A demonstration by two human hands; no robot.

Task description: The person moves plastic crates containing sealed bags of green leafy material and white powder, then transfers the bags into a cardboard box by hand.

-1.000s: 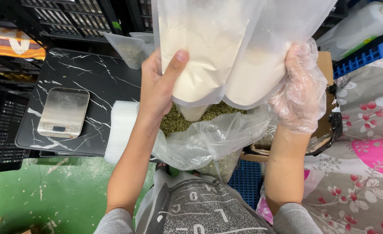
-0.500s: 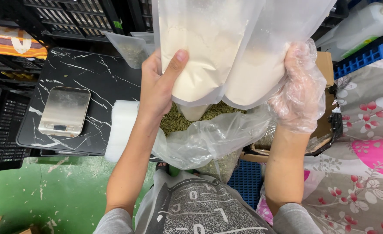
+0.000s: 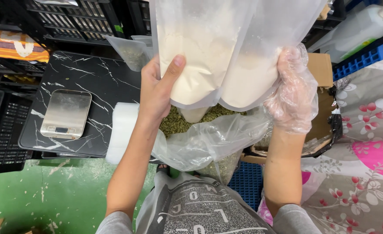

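Nothing much has shifted since the earlier frame — both hands hold the same pose and the bag hangs where it did. Nearest me is a grey printed sack (image 3: pixel 200 208) at the bottom edge, just below my forearms. Above it I see my left hand (image 3: pixel 156 93), bare, with the thumb laid up the front of a clear plastic bag of pale powder (image 3: pixel 208 47) and the remaining fingers wrapped out of sight behind it, so it is clamped on the bag's left side. My right hand (image 3: pixel 293 93) wears a thin disposable glove and cups the bag's lower right corner, fingers curled under the bulge. The powder bag is raised between the two hands, its bottom sagging in two lobes directly over an open clear bag of green dried flakes (image 3: pixel 191 125), whose loose mouth (image 3: pixel 213 143) slumps toward me. To handle this well I judge the weight should stay shared, the left thumb kept firm so the film does not slip, and the bag held centred over the open mouth below — any tilt should be slow, since fine powder can surge. Farther off to the left, a small metal scale (image 3: pixel 65 113) sits on a black marbled board (image 3: pixel 100 82), with dark crates (image 3: pixel 70 21) behind it.
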